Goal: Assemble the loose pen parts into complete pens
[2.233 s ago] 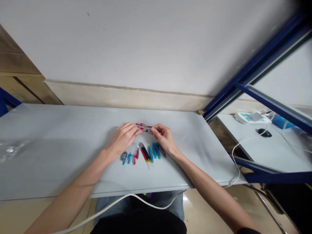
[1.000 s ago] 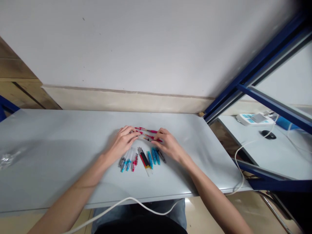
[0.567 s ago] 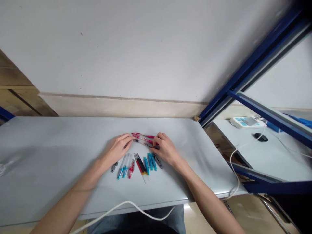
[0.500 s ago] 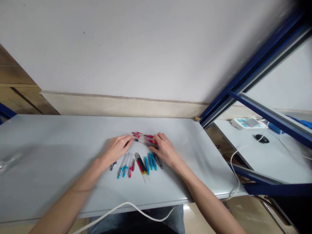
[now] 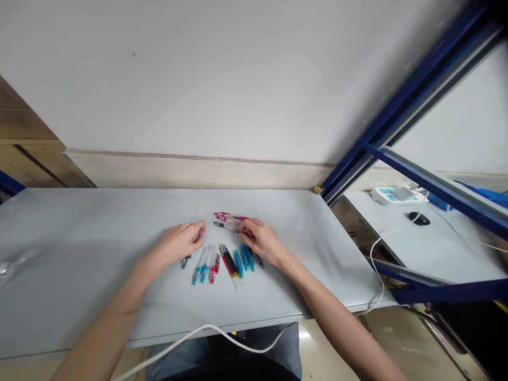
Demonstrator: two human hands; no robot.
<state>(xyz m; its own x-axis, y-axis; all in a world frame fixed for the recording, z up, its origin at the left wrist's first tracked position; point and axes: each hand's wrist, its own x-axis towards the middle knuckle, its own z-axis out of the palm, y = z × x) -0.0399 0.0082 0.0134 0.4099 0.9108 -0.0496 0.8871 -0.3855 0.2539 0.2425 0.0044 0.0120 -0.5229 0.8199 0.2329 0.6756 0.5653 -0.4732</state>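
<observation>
My left hand (image 5: pixel 183 241) is closed just left of the pens, fingers curled around something small and dark that I cannot make out. My right hand (image 5: pixel 262 241) has its fingers closed on the right end of a black-tipped pen (image 5: pixel 227 226). Behind that pen lie red pens (image 5: pixel 224 216), partly covered by my right hand. Below the hands sit clear barrels with blue ends (image 5: pixel 205 267), a red pen part (image 5: pixel 215 269), red and black ink refills (image 5: pixel 230 263) and blue pen parts (image 5: pixel 246 257). A dark pen part (image 5: pixel 186 261) lies under my left wrist.
The grey table (image 5: pixel 99 222) meets the wall at the back. Clear plastic (image 5: pixel 8 269) lies at the far left. A white cable (image 5: pixel 210 327) crosses the front edge. On the right, past a blue frame (image 5: pixel 357 153), are a black mouse (image 5: pixel 419 218) and a white device (image 5: pixel 397 195).
My left hand has moved left, away from the pen tips, and its fingers have curled in. My right hand has shifted slightly left along with the black-tipped pen.
</observation>
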